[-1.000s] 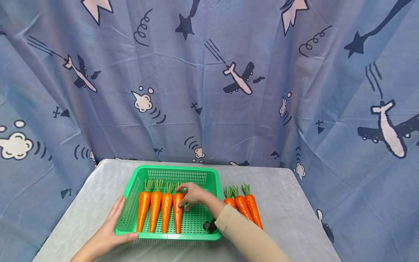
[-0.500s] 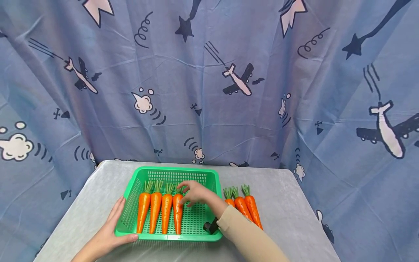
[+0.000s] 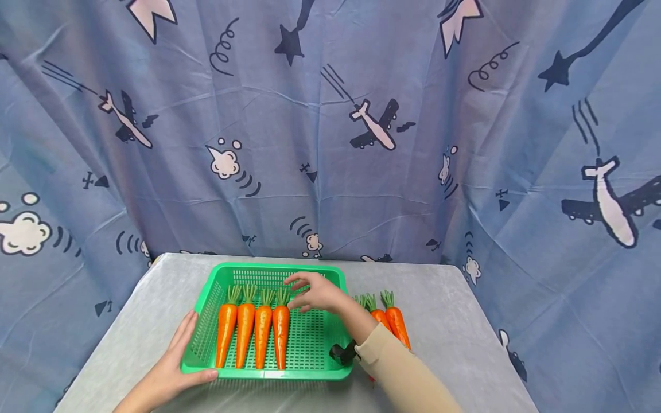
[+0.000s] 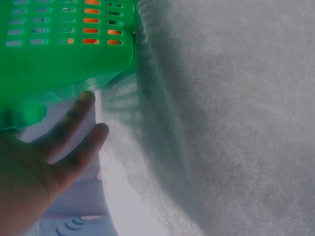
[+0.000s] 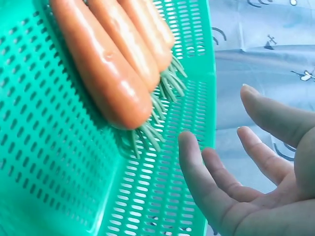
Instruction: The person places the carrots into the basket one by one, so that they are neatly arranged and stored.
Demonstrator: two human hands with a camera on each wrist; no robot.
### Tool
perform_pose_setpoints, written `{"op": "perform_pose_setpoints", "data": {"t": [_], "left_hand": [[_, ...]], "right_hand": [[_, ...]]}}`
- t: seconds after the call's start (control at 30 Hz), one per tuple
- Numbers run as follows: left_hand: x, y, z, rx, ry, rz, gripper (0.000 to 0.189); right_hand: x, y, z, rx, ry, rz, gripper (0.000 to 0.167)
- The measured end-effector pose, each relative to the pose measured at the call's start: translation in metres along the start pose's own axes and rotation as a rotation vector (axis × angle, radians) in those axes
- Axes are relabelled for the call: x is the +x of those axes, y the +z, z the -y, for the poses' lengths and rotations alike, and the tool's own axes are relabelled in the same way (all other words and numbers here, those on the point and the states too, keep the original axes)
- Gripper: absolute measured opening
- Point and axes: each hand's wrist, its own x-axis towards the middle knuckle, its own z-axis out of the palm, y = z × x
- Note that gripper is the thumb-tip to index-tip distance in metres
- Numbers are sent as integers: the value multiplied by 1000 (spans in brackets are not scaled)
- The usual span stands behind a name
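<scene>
Several orange carrots with green tops lie side by side in the left part of a green plastic basket (image 3: 310, 375). The rightmost carrot (image 3: 281, 335) is nearest my right hand (image 3: 320, 293), which hovers over the basket with fingers spread and nothing held. In the right wrist view a gap shows between the right hand's fingers (image 5: 189, 152) and that carrot's green stems. My left hand (image 3: 172, 367) rests against the basket's front left corner, thumb on the front rim and straight fingers along the left side. The left wrist view shows its fingers (image 4: 88, 145) extended beside the basket wall.
More carrots (image 3: 396, 324) lie on the table right of the basket, partly hidden by my right sleeve (image 3: 403, 373). A pale grey cloth (image 3: 454, 332) covers the table. Behind it hangs a blue curtain (image 3: 320, 172) with airplane prints.
My right hand has let go of the rightmost carrot and lifted up and to the right, away from it. The left hand and the basket have stayed in place.
</scene>
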Motion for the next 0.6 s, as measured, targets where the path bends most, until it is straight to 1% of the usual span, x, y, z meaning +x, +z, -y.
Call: {"op": "perform_pose_setpoints", "data": {"t": [0.23,0.4,0.6], "left_hand": [[1,0,-2,-10,0,7,122],[0,-1,-3,-5,-2,6,121],[0,-1,-2,-14,13,-3,120]], "right_hand": [[-12,-8,2,-12,-51,-48,60],[-22,-14,6,-22,-76,-80,57],[-28,-24,-4,-35,-107,-88,57]]}}
